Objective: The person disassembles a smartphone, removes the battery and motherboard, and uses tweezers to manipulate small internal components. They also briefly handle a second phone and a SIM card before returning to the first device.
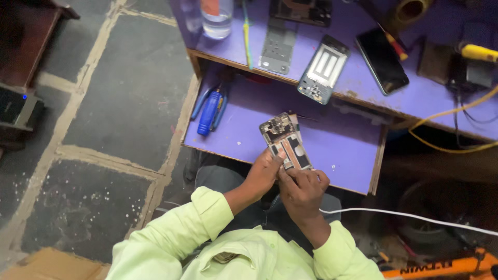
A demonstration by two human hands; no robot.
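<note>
Both hands hold an opened phone (286, 142) over the purple drawer (332, 140). The left hand (263, 173) grips its near-left edge; the right hand (303, 189) pinches its near end. Its long axis runs near-right to far-left, camera end far.

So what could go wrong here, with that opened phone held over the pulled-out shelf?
1. The opened phone is held only at its lower end by the left hand and right hand, so it might slip onto the purple shelf.
2. Its exposed circuit parts could be damaged by pressing fingers.
3. The phone frame overhangs the desk edge and could be knocked off.
</note>
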